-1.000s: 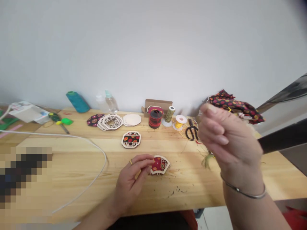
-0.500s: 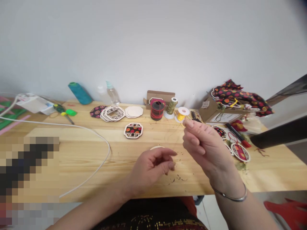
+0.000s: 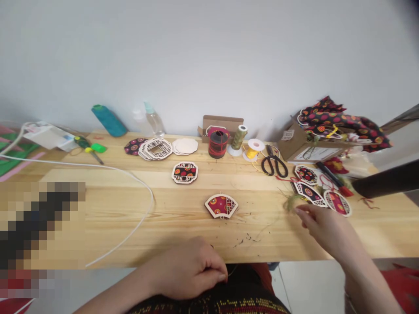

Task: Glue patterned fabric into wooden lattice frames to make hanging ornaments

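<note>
My right hand [image 3: 324, 226] reaches down at the right of the table, its thumb and fingers pinched at a loose tangle of green thread [image 3: 292, 203]. Beside it lie several fabric-filled pendants, one of them fan-shaped [image 3: 309, 194] and one oval [image 3: 338, 203]. My left hand [image 3: 196, 271] rests at the table's front edge, its fingers curled closed. A fine strand shows by its fingertips, but what they hold is hidden. Between the hands, a fan-shaped pendant [image 3: 221, 206] with red patterned fabric and small loops lies flat on the wood.
Black-handled scissors [image 3: 274, 165], a yellow thread spool [image 3: 252, 151], a green spool [image 3: 238, 138] and a red-black cord spool [image 3: 218, 145] line the back. A cardboard box [image 3: 314, 150] holds fabric. A white cable [image 3: 144, 185] loops at left; a black pole [image 3: 386, 179] crosses the right.
My right hand has dropped from its raised pinch to the green thread at right. My left hand has drawn back to the front edge, uncovering the fan-shaped pendant.
</note>
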Motion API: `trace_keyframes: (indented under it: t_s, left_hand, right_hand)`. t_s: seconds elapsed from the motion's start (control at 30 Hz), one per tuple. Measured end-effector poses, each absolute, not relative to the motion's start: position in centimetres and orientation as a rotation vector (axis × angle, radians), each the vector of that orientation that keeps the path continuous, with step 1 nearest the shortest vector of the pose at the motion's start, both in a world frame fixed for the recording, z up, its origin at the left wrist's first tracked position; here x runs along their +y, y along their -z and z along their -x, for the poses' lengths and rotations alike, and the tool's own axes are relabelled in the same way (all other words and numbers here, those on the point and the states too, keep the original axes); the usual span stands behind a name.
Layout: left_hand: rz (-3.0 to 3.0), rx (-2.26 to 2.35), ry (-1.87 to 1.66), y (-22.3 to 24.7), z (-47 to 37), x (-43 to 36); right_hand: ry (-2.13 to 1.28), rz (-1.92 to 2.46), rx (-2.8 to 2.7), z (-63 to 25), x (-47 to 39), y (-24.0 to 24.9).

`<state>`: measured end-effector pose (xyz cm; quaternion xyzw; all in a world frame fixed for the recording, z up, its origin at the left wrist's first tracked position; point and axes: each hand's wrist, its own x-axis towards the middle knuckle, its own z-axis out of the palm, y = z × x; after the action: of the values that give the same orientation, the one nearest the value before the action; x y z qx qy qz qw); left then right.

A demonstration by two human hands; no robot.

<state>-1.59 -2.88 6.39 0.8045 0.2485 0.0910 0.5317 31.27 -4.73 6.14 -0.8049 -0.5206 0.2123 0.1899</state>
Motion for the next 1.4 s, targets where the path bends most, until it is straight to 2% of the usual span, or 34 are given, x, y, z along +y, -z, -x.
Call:
trace_keyframes:
  t_s: [0.07,0.2,0.27,0.53,1.17,1.3,1.4]
  left_hand:
    - [-1.950,0.581,-0.166,-6.1,1.2,-2.9]
    - [-2.008,0.592,-0.008,-5.6,1.0,-2.7]
    - [-2.003,0.589,0.052,-5.7,1.2,-2.7]
    - [-1.978,0.629,0.055,-5.6,2.1,-3.2]
    - [-1.925,0.711,0.011,-5.7,2.4,-2.4]
    - [-1.859,0.771,-0.032,-5.8,2.1,-2.1]
    - [-1.738,0.870,-0.079,-5.7,1.8,-1.9]
  right_hand:
    - [-0.403,2.181,-1.623,-29.8,-4.4,-5.7]
    - [-0.353,1.612,-2.046,-24.1,-3.0,-5.6]
    - [-0.336,1.520,-2.185,-21.7,-2.4,-5.4]
    - [-0.478,1.535,-2.348,-19.7,-0.8,-4.7]
    - [-0.413,1.662,-2.464,-18.9,7.0,-4.3]
    - [-0.462,1.500,-2.349,-19.0,5.9,-5.4]
    - [-0.760,1.249,-2.189,-18.8,2.6,-6.6]
